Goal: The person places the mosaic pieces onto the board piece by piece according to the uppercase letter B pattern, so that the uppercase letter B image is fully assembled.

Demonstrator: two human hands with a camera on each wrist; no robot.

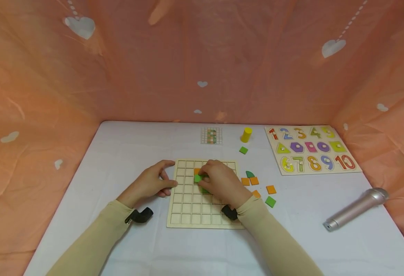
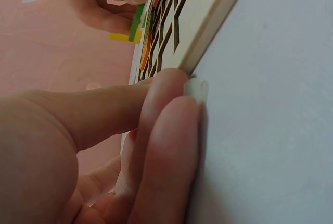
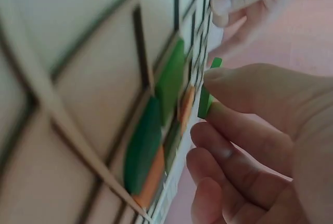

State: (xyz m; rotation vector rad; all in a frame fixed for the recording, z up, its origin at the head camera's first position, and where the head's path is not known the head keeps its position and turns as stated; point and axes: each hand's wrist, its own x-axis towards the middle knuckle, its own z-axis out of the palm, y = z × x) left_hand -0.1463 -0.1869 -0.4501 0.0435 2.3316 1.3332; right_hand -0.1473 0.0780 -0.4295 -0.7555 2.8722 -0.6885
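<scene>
A wooden grid board (image 1: 187, 209) lies flat on the table. Above its upper middle, my right hand (image 1: 224, 184) pinches a green square tile (image 3: 209, 91) between thumb and finger; the tile is tilted and apart from the board in the right wrist view. Orange and green tiles sit in the grid near it, among them a dark green rounded tile (image 3: 143, 148) and a green square (image 3: 170, 83); my hand hides part of them from above. At the board's left edge, my left hand (image 1: 151, 182) touches the side with its thumb and fingers, fingers loosely spread.
Right of the board lie several loose tiles, including an orange square (image 1: 271, 189) and a green square (image 1: 270, 201). Behind stand a pattern card (image 1: 204, 136) and a yellow cylinder (image 1: 246, 135). A number puzzle (image 1: 278, 154) and a microphone (image 1: 355, 210) lie at the right.
</scene>
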